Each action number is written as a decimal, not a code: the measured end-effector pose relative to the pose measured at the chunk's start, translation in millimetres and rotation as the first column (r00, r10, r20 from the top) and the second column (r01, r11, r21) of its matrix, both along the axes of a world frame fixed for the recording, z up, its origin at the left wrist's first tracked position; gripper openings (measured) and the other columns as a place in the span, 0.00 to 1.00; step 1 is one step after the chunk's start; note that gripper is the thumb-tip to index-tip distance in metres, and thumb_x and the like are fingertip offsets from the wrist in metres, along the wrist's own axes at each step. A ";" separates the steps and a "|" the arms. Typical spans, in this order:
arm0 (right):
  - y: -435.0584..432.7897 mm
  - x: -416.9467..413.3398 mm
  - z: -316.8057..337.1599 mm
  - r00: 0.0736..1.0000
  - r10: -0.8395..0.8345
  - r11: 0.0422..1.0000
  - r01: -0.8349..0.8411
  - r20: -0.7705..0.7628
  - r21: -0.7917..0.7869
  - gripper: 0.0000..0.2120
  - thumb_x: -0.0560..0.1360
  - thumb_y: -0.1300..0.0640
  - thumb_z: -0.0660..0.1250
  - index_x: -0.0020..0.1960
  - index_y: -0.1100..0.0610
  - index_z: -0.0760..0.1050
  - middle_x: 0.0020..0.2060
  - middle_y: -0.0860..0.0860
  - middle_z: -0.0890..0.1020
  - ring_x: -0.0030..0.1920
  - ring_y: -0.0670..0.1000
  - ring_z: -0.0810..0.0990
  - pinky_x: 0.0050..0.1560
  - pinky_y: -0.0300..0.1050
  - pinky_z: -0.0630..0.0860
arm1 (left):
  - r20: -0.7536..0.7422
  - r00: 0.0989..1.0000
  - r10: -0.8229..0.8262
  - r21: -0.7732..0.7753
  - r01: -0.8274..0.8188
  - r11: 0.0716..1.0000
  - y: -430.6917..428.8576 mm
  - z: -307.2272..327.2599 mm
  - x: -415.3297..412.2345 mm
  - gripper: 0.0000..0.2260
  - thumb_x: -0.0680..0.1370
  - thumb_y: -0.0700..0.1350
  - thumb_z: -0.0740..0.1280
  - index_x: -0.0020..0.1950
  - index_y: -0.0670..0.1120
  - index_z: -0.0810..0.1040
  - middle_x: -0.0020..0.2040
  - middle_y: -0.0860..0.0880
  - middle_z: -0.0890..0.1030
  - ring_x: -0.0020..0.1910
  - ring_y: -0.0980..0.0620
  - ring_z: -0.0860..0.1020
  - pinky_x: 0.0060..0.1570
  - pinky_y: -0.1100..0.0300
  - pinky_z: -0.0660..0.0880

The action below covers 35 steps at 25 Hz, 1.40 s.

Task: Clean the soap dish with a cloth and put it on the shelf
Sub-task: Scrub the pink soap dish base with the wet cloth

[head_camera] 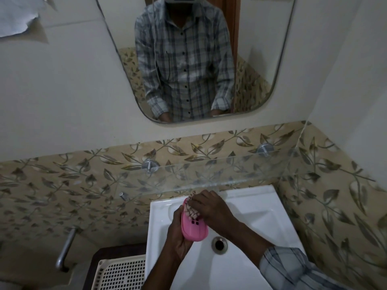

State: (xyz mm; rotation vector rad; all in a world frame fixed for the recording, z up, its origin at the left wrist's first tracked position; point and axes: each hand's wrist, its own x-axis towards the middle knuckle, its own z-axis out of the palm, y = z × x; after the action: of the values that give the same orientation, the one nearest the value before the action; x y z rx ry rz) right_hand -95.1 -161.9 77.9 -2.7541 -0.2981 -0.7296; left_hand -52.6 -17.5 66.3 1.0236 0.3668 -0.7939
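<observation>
A pink oval soap dish (195,229) with small dark slots is held over the white basin (247,208). My left hand (178,235) grips it from the left and below. My right hand (211,208) holds a bunched white cloth with dark checks (191,210) and presses it into the far end of the dish. A clear glass shelf (219,170) on two metal pegs runs along the tiled wall just above and behind the basin.
The basin's drain hole (219,244) lies just right of the dish. A white plastic lattice basket (123,273) stands at the lower left beside a metal handle (66,250). A mirror (194,57) hangs above the shelf. A tiled side wall closes in on the right.
</observation>
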 end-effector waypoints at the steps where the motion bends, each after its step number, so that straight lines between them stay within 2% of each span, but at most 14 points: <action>1: 1.8 1.0 2.9 0.997 -0.082 0.994 0.082 0.004 0.067 0.14 0.67 0.64 0.70 0.52 0.57 0.82 0.47 0.54 0.85 0.44 0.56 0.82 0.42 0.48 0.81 | -0.028 0.999 0.029 -0.045 -0.030 0.999 0.9 0.9 2.4 0.16 0.83 0.51 0.58 0.58 0.42 0.79 0.48 0.43 0.86 0.51 0.43 0.81 0.44 0.47 0.83; 3: 10.3 -10.9 -8.5 0.985 -0.170 0.972 0.169 -0.005 0.161 0.17 0.61 0.68 0.72 0.49 0.58 0.83 0.44 0.54 0.85 0.41 0.56 0.83 0.39 0.48 0.83 | -0.096 0.992 0.078 -0.114 -0.088 0.989 -1.5 4.2 6.4 0.18 0.84 0.51 0.55 0.57 0.40 0.78 0.46 0.39 0.84 0.49 0.41 0.78 0.44 0.45 0.82; 5: 19.8 -33.2 -23.4 0.996 -0.078 0.978 0.082 -0.030 0.190 0.21 0.57 0.71 0.76 0.48 0.58 0.84 0.43 0.54 0.86 0.40 0.56 0.84 0.38 0.47 0.84 | -0.136 0.984 0.113 -0.096 -0.127 0.987 1.9 1.8 9.4 0.20 0.84 0.53 0.54 0.59 0.39 0.75 0.50 0.36 0.80 0.50 0.39 0.77 0.46 0.42 0.80; 8: 22.3 -53.7 -30.7 0.998 0.051 0.981 -0.056 0.028 0.187 0.20 0.63 0.69 0.75 0.53 0.56 0.80 0.46 0.52 0.85 0.44 0.52 0.82 0.41 0.45 0.82 | -0.203 0.979 0.021 -0.101 -0.042 0.994 8.2 1.2 10.5 0.25 0.82 0.58 0.57 0.66 0.38 0.72 0.55 0.34 0.77 0.53 0.37 0.77 0.45 0.42 0.82; 11: 22.8 -48.5 -27.3 0.988 0.130 0.988 -0.136 0.087 0.071 0.16 0.69 0.67 0.68 0.55 0.55 0.77 0.49 0.52 0.83 0.48 0.52 0.78 0.46 0.45 0.77 | -0.233 0.967 -0.101 -0.123 0.074 0.990 4.7 -0.5 1.4 0.22 0.78 0.59 0.62 0.58 0.40 0.76 0.43 0.38 0.84 0.39 0.42 0.84 0.33 0.50 0.83; 13: 12.5 -33.5 -19.0 0.983 0.137 0.991 -0.136 0.121 -0.021 0.18 0.67 0.65 0.72 0.56 0.56 0.77 0.51 0.54 0.83 0.50 0.55 0.80 0.48 0.47 0.78 | -0.170 0.979 -0.115 -0.126 0.094 0.988 -2.1 -2.8 -2.7 0.18 0.81 0.56 0.60 0.54 0.43 0.78 0.39 0.44 0.87 0.37 0.47 0.86 0.35 0.54 0.83; 17: -9.5 -4.1 0.7 0.997 0.018 0.999 -0.016 0.081 -0.030 0.15 0.67 0.64 0.74 0.53 0.57 0.81 0.49 0.54 0.84 0.46 0.56 0.81 0.45 0.47 0.78 | -0.175 0.984 -0.042 -0.263 -0.006 0.965 -6.8 5.3 -9.4 0.21 0.78 0.50 0.62 0.65 0.38 0.75 0.51 0.37 0.83 0.52 0.40 0.80 0.52 0.46 0.79; 20: -4.6 -9.2 -3.9 0.994 -0.108 0.990 0.105 0.020 0.094 0.23 0.57 0.70 0.78 0.51 0.59 0.83 0.45 0.55 0.85 0.43 0.57 0.83 0.42 0.48 0.82 | -0.115 0.993 0.018 -0.235 -0.044 0.971 -2.3 0.2 2.2 0.24 0.83 0.53 0.57 0.71 0.37 0.70 0.53 0.36 0.81 0.52 0.39 0.78 0.47 0.46 0.82; 22: 7.4 -27.4 -9.2 0.998 -0.057 0.989 0.058 -0.012 0.133 0.24 0.55 0.72 0.78 0.50 0.59 0.84 0.44 0.54 0.86 0.42 0.57 0.84 0.41 0.47 0.83 | -0.132 0.989 0.060 -0.206 -0.087 0.975 0.5 -4.9 5.7 0.26 0.83 0.55 0.55 0.73 0.37 0.68 0.54 0.35 0.79 0.52 0.38 0.77 0.44 0.45 0.83; 25: 14.8 -49.6 -10.6 0.992 0.126 0.964 -0.126 0.012 0.234 0.21 0.60 0.72 0.74 0.51 0.57 0.82 0.46 0.49 0.85 0.44 0.53 0.84 0.45 0.41 0.81 | -0.126 0.991 0.039 -0.257 -0.071 0.964 9.5 -3.3 5.6 0.31 0.78 0.57 0.64 0.73 0.37 0.68 0.60 0.32 0.76 0.59 0.35 0.75 0.53 0.40 0.79; 27: 8.1 -58.0 -4.1 0.997 -0.029 0.785 0.070 -0.077 0.615 0.18 0.68 0.72 0.69 0.52 0.54 0.82 0.47 0.41 0.84 0.47 0.49 0.84 0.49 0.36 0.79 | -0.096 0.995 -0.007 -0.367 -0.029 0.930 17.4 -2.6 8.7 0.37 0.68 0.54 0.77 0.71 0.36 0.71 0.62 0.32 0.76 0.60 0.35 0.75 0.57 0.40 0.78; 29: 0.9 -62.4 -4.9 0.913 -0.248 0.393 0.400 -0.323 0.828 0.12 0.73 0.67 0.70 0.48 0.51 0.81 0.43 0.41 0.86 0.47 0.49 0.85 0.49 0.42 0.82 | -0.059 0.997 -0.053 -0.446 0.021 0.895 22.0 -1.1 12.0 0.33 0.72 0.51 0.72 0.72 0.36 0.70 0.65 0.32 0.74 0.62 0.36 0.74 0.61 0.41 0.75; 32: 15.0 -62.3 -8.2 0.850 -0.152 -0.069 0.501 -0.505 0.863 0.04 0.76 0.62 0.70 0.49 0.55 0.81 0.40 0.51 0.87 0.42 0.56 0.86 0.46 0.58 0.84 | -0.071 0.994 -0.083 -0.341 0.054 0.939 16.4 -4.3 6.3 0.27 0.82 0.53 0.57 0.73 0.35 0.68 0.62 0.33 0.76 0.58 0.36 0.77 0.57 0.42 0.78; 35: 35.0 -63.3 -8.8 0.844 -0.064 -0.221 0.509 -0.533 0.832 0.08 0.72 0.59 0.75 0.50 0.55 0.81 0.41 0.52 0.88 0.41 0.55 0.87 0.42 0.55 0.84 | 0.216 0.976 0.014 0.049 -0.025 0.998 2.6 -10.3 -6.7 0.23 0.82 0.55 0.59 0.66 0.38 0.76 0.48 0.37 0.82 0.48 0.38 0.81 0.49 0.43 0.80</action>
State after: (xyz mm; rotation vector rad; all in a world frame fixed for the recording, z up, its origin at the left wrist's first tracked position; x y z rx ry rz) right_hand -158.4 -126.9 69.0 -1.1727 0.8115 -0.2623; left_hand -59.3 -14.9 56.0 1.1415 0.2111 -0.6506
